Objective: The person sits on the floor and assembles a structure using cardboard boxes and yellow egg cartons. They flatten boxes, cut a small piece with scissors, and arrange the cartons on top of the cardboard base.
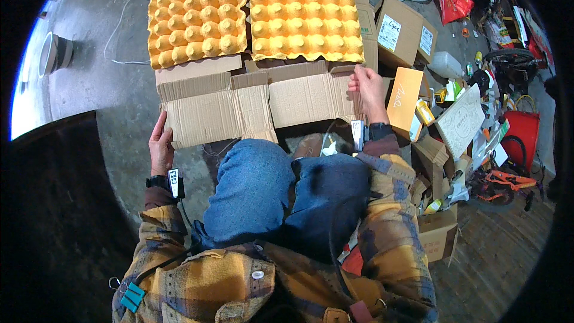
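An unfolded cardboard box (pixel 200 118) spans the space in front of my knees, its flaps creased and partly raised. My left hand (pixel 160 146) grips its left edge, with the index finger along the edge and the thumb over the front. At the right end, the curled fingers of my right hand (pixel 369 91) pinch the cardboard's edge; their tips are partly hidden. Just beyond lie two yellow egg trays, the left egg tray (pixel 198 17) slightly tilted and the right egg tray (pixel 305 15) nearly square to me. Both rest on more cardboard.
To the right stand a brown carton (pixel 394 30) and an orange box (pixel 404 98), with mixed clutter and a red bucket (pixel 522 137) past them. A striped bucket (pixel 55 54) is at the far left. A thin white cord (pixel 113 45) lies on the concrete floor.
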Demonstrator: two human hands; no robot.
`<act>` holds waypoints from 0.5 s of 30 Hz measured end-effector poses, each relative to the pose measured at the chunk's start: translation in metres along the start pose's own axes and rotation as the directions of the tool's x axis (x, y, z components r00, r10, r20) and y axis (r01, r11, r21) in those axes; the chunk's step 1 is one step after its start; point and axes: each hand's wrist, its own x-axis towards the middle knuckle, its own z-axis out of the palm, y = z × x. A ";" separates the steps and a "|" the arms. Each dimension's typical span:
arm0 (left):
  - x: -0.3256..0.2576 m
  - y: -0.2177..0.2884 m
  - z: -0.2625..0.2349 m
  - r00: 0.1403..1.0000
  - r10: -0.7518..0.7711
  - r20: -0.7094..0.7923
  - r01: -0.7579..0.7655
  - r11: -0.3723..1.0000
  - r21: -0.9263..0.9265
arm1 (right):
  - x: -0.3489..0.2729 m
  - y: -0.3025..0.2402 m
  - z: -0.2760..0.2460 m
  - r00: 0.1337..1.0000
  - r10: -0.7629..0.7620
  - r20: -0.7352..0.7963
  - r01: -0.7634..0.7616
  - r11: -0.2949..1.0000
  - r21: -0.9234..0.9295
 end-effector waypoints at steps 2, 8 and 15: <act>-0.001 0.001 0.000 1.000 -0.008 0.010 0.008 1.000 -0.021 | 0.014 -0.013 0.005 0.997 0.075 0.031 -0.078 0.990 0.114; -0.001 0.000 -0.004 0.998 -0.025 0.049 0.027 0.999 -0.042 | 0.042 -0.019 0.015 0.961 0.271 -0.056 -0.266 0.960 0.093; -0.002 -0.003 -0.004 0.999 -0.040 0.033 0.041 0.999 -0.033 | 0.049 -0.027 0.016 0.949 0.306 -0.079 -0.293 0.944 0.150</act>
